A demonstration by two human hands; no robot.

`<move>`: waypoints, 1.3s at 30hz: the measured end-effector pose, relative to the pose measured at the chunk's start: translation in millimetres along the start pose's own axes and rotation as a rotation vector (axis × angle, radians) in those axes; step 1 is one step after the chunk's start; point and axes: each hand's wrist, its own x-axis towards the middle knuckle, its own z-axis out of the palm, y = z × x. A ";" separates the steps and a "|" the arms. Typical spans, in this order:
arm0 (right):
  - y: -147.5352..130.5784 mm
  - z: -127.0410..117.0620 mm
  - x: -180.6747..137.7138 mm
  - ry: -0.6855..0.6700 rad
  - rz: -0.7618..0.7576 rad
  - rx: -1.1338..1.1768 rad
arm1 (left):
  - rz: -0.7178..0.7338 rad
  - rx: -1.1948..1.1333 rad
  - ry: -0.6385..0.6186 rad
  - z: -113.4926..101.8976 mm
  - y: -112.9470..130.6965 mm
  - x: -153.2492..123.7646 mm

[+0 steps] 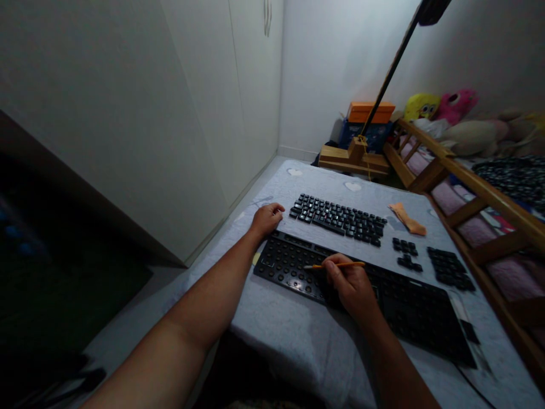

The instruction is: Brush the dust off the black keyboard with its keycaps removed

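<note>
A black keyboard base [419, 309] with its keycaps taken off lies along the near side of the cloth-covered table. My right hand [347, 281] is closed around a slim brush [354, 263] with an orange handle. The brush tip points left, over the bare key sockets in the left half of the base. Beside the base's upper left corner, my left hand [267, 218] rests on the cloth, fingers loosely bent and a gap between thumb and fingers. Loose black keycaps [338, 216] lie in keyboard order just beyond the base.
Smaller keycap groups [405, 247] and number-pad keycaps [450, 267] sit to the right. An orange cloth [407, 218] lies behind them. At the right edge is a clear plastic strip [470, 326]. A wooden bed rail [464, 176] borders the table; a white wardrobe [204, 113] stands left.
</note>
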 end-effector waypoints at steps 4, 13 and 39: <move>0.5 0.0 -0.6 0.014 0.000 0.031 | -0.003 -0.002 0.000 -0.3 0.3 -0.2; -2.3 -1.5 0.2 0.039 -0.030 -0.075 | -0.003 -0.016 -0.001 -0.3 0.5 -0.4; -4.8 -3.3 -0.1 -0.009 -0.090 -0.156 | 0.012 0.005 0.010 0.6 -0.6 0.3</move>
